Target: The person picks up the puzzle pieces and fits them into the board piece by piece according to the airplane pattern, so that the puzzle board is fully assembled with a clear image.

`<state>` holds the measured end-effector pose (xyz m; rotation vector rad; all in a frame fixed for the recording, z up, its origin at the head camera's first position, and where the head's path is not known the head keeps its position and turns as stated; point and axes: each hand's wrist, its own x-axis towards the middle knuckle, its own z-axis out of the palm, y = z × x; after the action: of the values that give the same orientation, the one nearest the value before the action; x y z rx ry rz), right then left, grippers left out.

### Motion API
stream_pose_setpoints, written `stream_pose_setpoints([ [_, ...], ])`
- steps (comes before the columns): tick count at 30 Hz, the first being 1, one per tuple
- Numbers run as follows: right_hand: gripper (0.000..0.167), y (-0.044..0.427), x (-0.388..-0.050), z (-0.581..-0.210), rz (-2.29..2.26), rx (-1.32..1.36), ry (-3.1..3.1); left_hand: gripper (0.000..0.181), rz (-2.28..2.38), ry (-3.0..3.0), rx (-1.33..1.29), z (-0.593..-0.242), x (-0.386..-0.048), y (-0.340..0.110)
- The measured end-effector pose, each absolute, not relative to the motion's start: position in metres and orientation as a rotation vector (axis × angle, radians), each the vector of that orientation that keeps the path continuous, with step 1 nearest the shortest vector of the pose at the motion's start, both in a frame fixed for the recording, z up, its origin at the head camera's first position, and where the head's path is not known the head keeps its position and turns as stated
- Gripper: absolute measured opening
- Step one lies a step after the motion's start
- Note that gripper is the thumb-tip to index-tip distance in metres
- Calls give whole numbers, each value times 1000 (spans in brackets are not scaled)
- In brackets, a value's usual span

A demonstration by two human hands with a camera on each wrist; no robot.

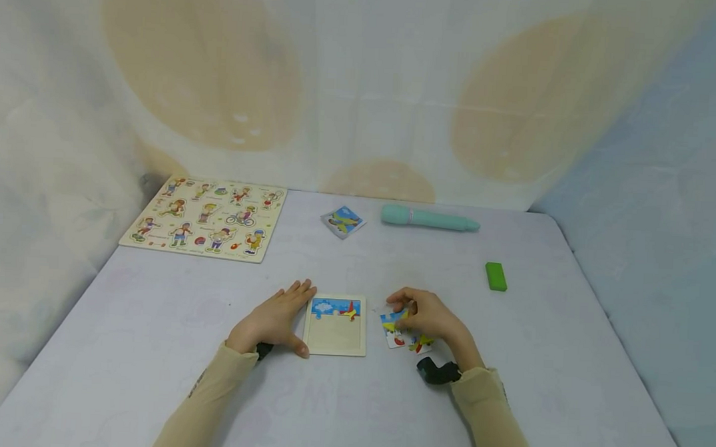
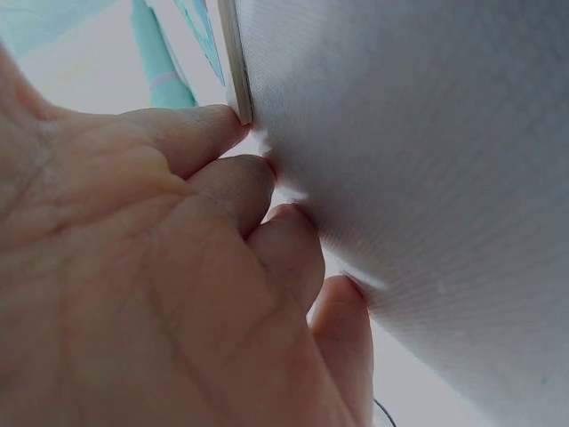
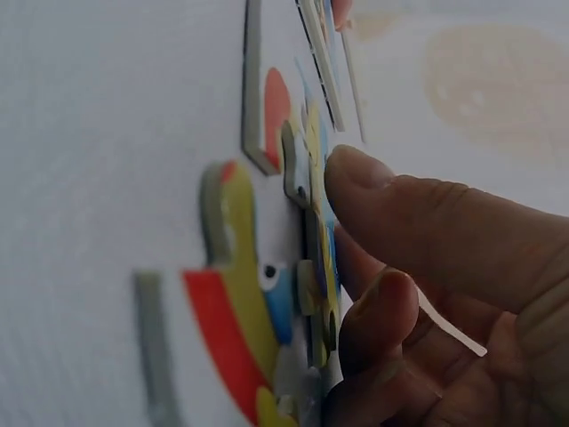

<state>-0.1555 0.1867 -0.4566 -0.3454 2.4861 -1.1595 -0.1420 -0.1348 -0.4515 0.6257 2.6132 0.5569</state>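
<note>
A small square puzzle tray [image 1: 335,337] lies at the table's middle, a strip of blue sky pieces [image 1: 333,308] along its top. My left hand [image 1: 274,321] rests at the tray's left side, fingers spread and thumb by its lower left corner; the left wrist view shows a finger touching the tray's edge [image 2: 233,76]. Right of the tray, my right hand [image 1: 429,314] pinches a yellow and blue puzzle piece [image 3: 322,200] between thumb and fingers, just over other loose puzzle pieces [image 1: 394,336]. My fingers partly hide these pieces in the head view.
A wooden board with sports figures [image 1: 205,218] lies at the back left. Along the back are a square picture card [image 1: 343,221] and a mint-green pen-shaped object [image 1: 430,218]. A green block [image 1: 496,276] lies to the right. Curtains [image 1: 376,84] hang around the table.
</note>
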Motion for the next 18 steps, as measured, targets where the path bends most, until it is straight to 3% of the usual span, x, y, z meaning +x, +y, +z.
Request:
stream_pose_setpoints([
  [18, 28, 183, -154, -458, -1058, -520, 2486, 120, 578, 2611, 634, -451, -143, -135],
])
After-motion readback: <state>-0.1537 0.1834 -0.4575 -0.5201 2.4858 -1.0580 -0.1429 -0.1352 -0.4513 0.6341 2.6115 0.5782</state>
